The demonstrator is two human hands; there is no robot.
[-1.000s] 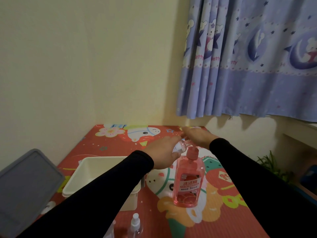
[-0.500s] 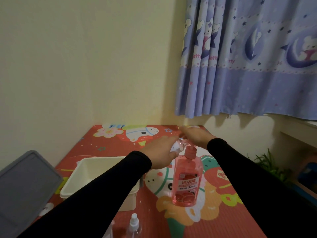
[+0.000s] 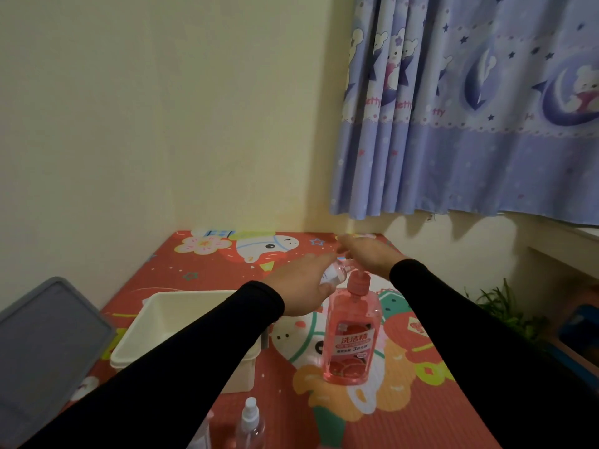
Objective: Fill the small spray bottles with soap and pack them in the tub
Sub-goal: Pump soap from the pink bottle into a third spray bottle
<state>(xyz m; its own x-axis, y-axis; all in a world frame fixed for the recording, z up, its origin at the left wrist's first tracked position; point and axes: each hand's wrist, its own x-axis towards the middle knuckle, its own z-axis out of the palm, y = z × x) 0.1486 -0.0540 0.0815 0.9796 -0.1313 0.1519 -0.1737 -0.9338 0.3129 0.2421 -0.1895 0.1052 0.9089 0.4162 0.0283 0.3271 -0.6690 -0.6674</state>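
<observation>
A tall pink soap bottle [image 3: 351, 338] with a pink pump stands upright on the red patterned mat. My left hand [image 3: 299, 285] grips a small clear spray bottle [image 3: 334, 273], held tilted just left of the pump. My right hand [image 3: 368, 256] reaches over to that small bottle's top, its fingers hidden behind the left hand. The white tub [image 3: 155, 322] sits to the left, partly covered by my left forearm. Another small clear spray bottle [image 3: 250, 422] with a white nozzle stands upright at the near edge.
A grey lid [image 3: 39, 345] leans at the far left beside the tub. The red cartoon mat [image 3: 405, 413] ends at the cream wall behind. A blue curtain [image 3: 470, 124] hangs at the right, with a green plant [image 3: 505, 306] below it.
The view shifted slightly. Both hands stay together at the small bottle beside the pump, with no clear change in grip.
</observation>
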